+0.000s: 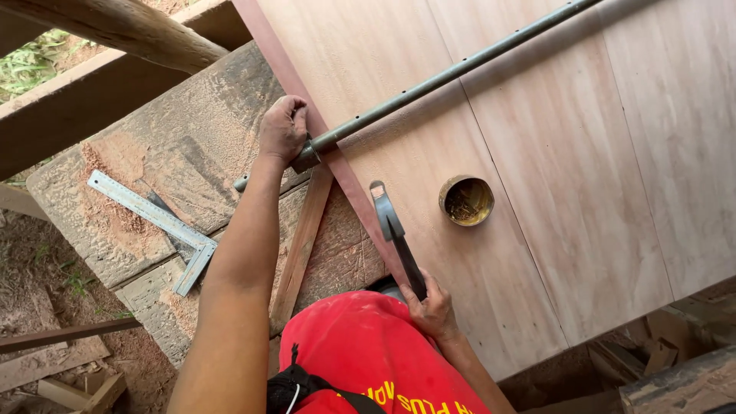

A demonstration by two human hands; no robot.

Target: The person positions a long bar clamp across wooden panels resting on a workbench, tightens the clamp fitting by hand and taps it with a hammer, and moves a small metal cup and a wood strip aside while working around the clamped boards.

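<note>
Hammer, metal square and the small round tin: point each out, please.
hammer (pixel 387 218), head view, on the dark shaft just below its head.
metal square (pixel 146 208), head view, on the middle of its long blade.
small round tin (pixel 466 201), head view, on its open inside.

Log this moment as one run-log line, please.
left hand: grips pipe clamp end at panel edge | right hand: holds hammer | tin on panel

hammer (pixel 395 234): handle end hidden in right hand (pixel 431 308) | rod (pixel 460 69): cut off at the top edge
</note>
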